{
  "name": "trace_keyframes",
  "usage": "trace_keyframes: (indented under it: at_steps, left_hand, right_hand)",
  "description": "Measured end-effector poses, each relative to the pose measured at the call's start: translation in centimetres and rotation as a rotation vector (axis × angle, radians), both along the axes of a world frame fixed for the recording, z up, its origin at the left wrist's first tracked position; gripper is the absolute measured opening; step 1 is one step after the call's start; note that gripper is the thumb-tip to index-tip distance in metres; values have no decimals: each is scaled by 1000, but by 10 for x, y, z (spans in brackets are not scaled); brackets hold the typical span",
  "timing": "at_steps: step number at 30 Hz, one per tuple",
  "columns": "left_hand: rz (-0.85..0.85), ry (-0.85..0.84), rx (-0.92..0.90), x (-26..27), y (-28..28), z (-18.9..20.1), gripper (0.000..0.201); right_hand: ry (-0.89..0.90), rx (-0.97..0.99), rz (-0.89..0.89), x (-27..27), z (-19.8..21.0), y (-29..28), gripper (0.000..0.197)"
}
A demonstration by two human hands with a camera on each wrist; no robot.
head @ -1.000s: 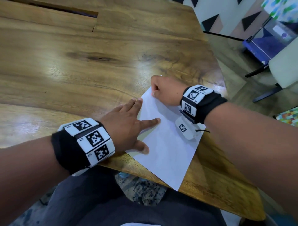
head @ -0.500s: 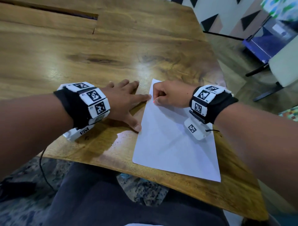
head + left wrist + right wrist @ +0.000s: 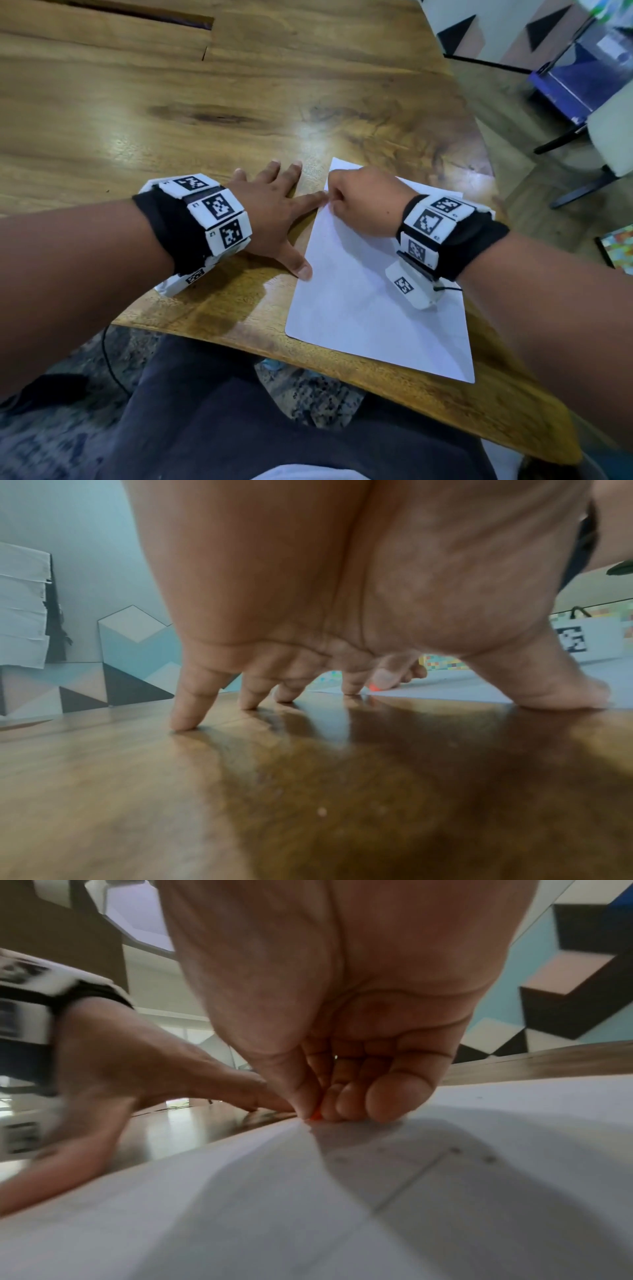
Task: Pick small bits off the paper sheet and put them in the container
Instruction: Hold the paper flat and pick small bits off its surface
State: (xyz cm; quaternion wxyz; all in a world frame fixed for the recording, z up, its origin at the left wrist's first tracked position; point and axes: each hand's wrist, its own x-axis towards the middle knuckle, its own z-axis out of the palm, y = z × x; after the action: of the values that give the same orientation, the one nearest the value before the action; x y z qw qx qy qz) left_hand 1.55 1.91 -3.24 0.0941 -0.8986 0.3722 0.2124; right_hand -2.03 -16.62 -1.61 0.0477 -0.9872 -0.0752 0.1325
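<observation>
Since a second ago the paper sheet [image 3: 373, 284] has turned from a slanted lie with one corner hanging off the counter [image 3: 171, 113] to a straighter one wholly on the wood, and the left hand [image 3: 270, 219] has slid off the sheet to its left edge, while the right hand [image 3: 363, 202] keeps to the sheet's far left corner. Now the left hand lies spread with straight fingers [image 3: 192, 696] pressed tip-down on the bare wood, its grip apart and holding nothing; the forefinger reaches the paper's left edge near the far corner and the thumb [image 3: 301, 267] touches that same edge nearer the body. Beside it, the right hand is bunched at the far left corner of the sheet, thumb and fingertips [image 3: 390, 1099] drawn together, and its grip is clamped on a small orange bit [image 3: 316, 1116] right down at the paper surface. That bit also shows in the left wrist view as an orange speck [image 3: 374, 687] under the right hand's fingertips. Both wrists wear black bands with white blocks carrying black square markers [image 3: 219, 205]. Faint pencil lines and dots mark the paper in the right wrist view. No container appears in any view. Beyond the counter stands a wall with dark triangles [image 3: 459, 31]
</observation>
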Motion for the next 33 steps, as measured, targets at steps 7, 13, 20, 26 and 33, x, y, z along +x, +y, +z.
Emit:
trace_keyframes:
  at_steps: [7,13,20,26,33]
  left_hand:
    - [-3,5,1,-2,0,1,133]
    - [-4,0,8,-2,-2,1,134]
    - [-7,-14,16,-2,-1,0,139]
    - [-7,-7,33,-2,-2,1,142]
    - [-38,-17,39,-8,-3,9,137]
  right_hand:
    - [68,108,138,-31,5,17,11]
    - [60,101,155,-38,4,19,11]
    - [8,52,11,-21,3,3,19]
    - [149,128,232,-77,7,27,16]
    - [21,114,-51,-50,4,-10,8]
